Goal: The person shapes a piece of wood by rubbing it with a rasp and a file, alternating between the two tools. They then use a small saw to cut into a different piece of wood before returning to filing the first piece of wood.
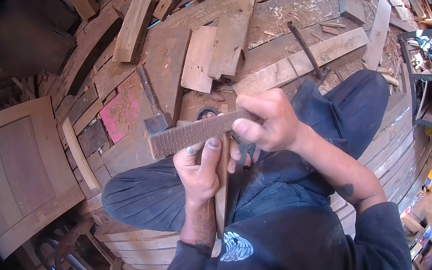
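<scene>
My right hand (273, 120) is closed around one end of a wide, flat rasp (194, 135) with a rough, toothed face. The rasp lies across the top of a narrow wooden strip (223, 187), which runs down between my legs toward my body. Fingers of my left hand (199, 174) wrap around that strip just below the rasp, a ring showing on one of them. The rasp hides the strip's far end in part. Just beyond the rasp's left end rests a hammer (156, 118) with a dark, square head.
Offcuts such as a short board (199, 59), a long plank (303, 61) and shavings cover the floor ahead. A dark long-handled tool (304, 47) lies over the plank. A panelled wooden door (23, 173) stands left, a pink sheet (122, 113) near it, a metal shelf (430, 78) right.
</scene>
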Demonstrator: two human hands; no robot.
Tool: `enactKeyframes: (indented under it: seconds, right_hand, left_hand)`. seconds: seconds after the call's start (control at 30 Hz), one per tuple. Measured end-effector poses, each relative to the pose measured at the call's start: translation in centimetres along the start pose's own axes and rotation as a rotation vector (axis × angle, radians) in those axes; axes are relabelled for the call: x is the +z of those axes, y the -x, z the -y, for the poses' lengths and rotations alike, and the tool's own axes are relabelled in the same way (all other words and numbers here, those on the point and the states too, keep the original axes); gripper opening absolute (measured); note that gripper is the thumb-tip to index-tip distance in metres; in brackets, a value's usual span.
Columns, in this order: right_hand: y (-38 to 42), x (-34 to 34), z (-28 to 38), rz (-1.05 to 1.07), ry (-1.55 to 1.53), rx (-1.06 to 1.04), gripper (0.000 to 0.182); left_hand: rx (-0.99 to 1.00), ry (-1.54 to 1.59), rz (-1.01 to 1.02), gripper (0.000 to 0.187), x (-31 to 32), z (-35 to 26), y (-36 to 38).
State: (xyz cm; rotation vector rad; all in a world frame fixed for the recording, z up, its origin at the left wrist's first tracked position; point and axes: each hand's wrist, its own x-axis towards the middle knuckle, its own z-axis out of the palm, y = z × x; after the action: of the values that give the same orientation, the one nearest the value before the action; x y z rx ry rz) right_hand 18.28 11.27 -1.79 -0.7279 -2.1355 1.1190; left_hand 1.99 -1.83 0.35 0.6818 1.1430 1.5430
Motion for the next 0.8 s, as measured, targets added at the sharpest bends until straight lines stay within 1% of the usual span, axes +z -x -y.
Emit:
enactKeyframes:
  seconds: [0.03, 0.13, 0.17, 0.23, 0.27, 0.3, 0.33, 0.4, 0.43, 0.53, 0.57, 0.6, 0.67, 0.7, 0.77, 0.8]
  right_hand:
    - [0.1, 0.3, 0.2, 0.029, 0.043, -0.002, 0.034]
    - [4.9, 1.6, -5.4, -0.083, -0.003, 0.092, 0.035]
    - [5.1, 1.0, -5.7, -0.059, -0.003, 0.146, 0.035]
    - [5.1, 0.2, -5.0, -0.030, -0.006, 0.266, 0.036]
    - [4.8, 0.1, -4.5, -0.036, -0.064, 0.234, 0.036]
    - [3.2, 0.0, -2.6, -0.048, -0.119, 0.200, 0.036]
    - [1.5, 0.0, -1.2, -0.063, -0.169, 0.163, 0.036]
    - [-1.0, 0.8, 0.5, -0.043, -0.089, 0.017, 0.036]
    - [-1.3, 1.0, 0.8, -0.026, -0.051, -0.053, 0.036]
    - [0.2, 1.6, -1.4, -0.005, 0.052, -0.077, 0.035]
    - [1.6, 1.5, -2.8, -0.033, 0.065, -0.021, 0.035]
    - [3.5, 1.5, -5.8, 0.017, -0.069, 0.079, 0.033]
    - [5.1, 0.6, -7.2, 0.012, -0.037, 0.208, 0.033]
    - [4.4, 0.5, -6.7, 0.011, -0.089, 0.180, 0.033]
    - [2.1, -0.2, -4.0, -0.013, -0.186, 0.142, 0.034]
    - [0.6, -0.5, -2.6, -0.011, -0.176, 0.077, 0.034]
  left_hand:
    - [0.028, 0.008, -0.009, 0.031, 0.1, 0.2, 0.1]
    - [0.163, -0.029, -0.008, 0.034, -0.5, 0.0, -0.2]
    - [0.210, -0.056, -0.002, 0.035, -0.8, -0.1, -0.3]
    - [0.180, -0.067, 0.006, 0.036, -0.9, 0.3, -0.6]
    - [0.164, -0.071, 0.015, 0.036, -0.6, 0.5, -0.6]
    - [0.151, -0.066, -0.032, 0.036, -0.2, 0.6, -0.6]
    - [0.101, -0.060, -0.014, 0.034, -0.1, 0.4, -0.5]
    - [-0.010, -0.047, 0.013, 0.032, -0.3, -0.1, -0.1]
    - [0.000, 0.024, 0.012, 0.033, 0.0, 0.2, -0.2]
    - [0.022, 0.083, -0.012, 0.034, 0.0, -0.3, 0.1]
    - [0.062, 0.042, -0.013, 0.035, -0.7, -0.1, 0.2]
    - [0.073, 0.039, -0.021, 0.034, -0.9, 0.2, 0.1]
    - [0.095, 0.028, -0.036, 0.034, -1.3, 0.6, -0.2]
    - [0.104, 0.062, 0.037, 0.033, -1.5, 0.7, -0.2]
    - [0.079, 0.057, 0.027, 0.032, -1.2, 1.0, -0.4]
    - [0.078, 0.056, 0.023, 0.032, -0.9, 1.1, -0.7]
